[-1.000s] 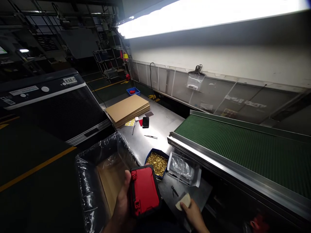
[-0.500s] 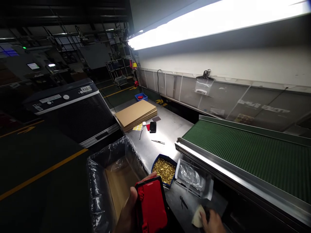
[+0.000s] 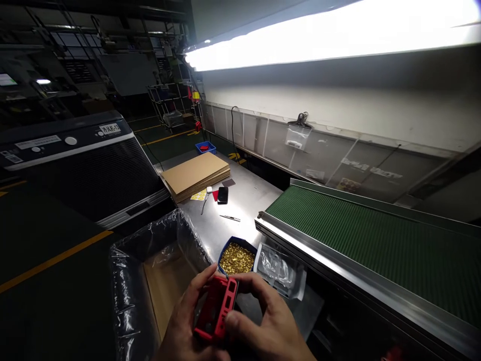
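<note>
A red and black plastic case [image 3: 217, 312] is turned on edge low in the view, over the near end of the steel table [image 3: 244, 200]. My left hand [image 3: 184, 321] grips its left side with the thumb on top. My right hand [image 3: 268, 323] grips its right side, fingers curled over the upper corner. Just beyond the case stands a blue tray of small gold parts [image 3: 236, 256]. To the left a cardboard box lined with a clear plastic bag [image 3: 150, 265] stands open.
A green conveyor belt [image 3: 376, 235] runs along the right. A tray of clear bags [image 3: 280, 268] lies under its end. Flat cardboard sheets [image 3: 195, 173], a phone [image 3: 223, 194] and a thin tool [image 3: 230, 217] lie farther along the table. A dark machine [image 3: 78, 165] stands at left.
My right hand has left the pale cloth on the table and come up to the red case. The case has turned from flat face-up to on edge, now held by both hands.
</note>
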`<state>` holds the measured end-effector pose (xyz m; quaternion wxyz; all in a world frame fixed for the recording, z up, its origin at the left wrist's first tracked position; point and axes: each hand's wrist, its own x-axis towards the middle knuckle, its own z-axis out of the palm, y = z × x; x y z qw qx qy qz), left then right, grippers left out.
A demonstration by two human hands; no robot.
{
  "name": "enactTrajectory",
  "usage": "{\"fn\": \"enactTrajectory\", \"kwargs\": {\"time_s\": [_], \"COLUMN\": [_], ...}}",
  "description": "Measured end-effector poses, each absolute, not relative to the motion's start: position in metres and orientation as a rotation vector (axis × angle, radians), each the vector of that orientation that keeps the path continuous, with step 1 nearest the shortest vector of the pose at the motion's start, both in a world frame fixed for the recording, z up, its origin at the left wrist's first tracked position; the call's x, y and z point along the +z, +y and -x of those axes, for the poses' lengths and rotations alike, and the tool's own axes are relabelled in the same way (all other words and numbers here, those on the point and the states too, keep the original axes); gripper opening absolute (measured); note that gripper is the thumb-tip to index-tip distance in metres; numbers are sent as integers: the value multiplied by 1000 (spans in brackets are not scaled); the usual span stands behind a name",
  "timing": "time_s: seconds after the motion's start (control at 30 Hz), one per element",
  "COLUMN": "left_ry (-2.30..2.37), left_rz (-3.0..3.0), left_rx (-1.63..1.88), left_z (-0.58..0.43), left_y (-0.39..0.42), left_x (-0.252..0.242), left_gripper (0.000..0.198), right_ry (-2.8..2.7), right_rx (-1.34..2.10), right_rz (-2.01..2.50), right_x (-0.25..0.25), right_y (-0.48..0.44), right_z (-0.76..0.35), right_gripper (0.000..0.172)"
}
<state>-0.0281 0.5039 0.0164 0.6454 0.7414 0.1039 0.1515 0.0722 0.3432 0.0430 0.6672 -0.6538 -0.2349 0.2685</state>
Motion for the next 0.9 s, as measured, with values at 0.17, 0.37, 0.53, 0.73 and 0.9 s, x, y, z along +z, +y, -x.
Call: {"fn": "enactTrajectory", "kwargs": {"time_s": [0.17,0.37,0.53,0.73,0.9], "left_ry": [189,160,26,-92,129], "left_rz": [-1730,-1707,-1724,-1920,-1502], "left_rx": [439,490,587,400,58], "left_z": [31,28,22,26,28], "left_y": [505,500,501,510,502], "left_x": [13,19,15,11,16], "left_gripper": [91,74,61,80,98], "right_ry": [-497,-536,-333,-416,-482], "right_rx": [640,632,541,671,757], "right_rz": [1444,1376,1436,2462,2678], "right_x": [30,33,-23,-180,-242], "right_y": [344,341,348,321,303], "right_z": [-73,-71,-89,-91,-69], "right_gripper": [32,34,44,31,47]}}
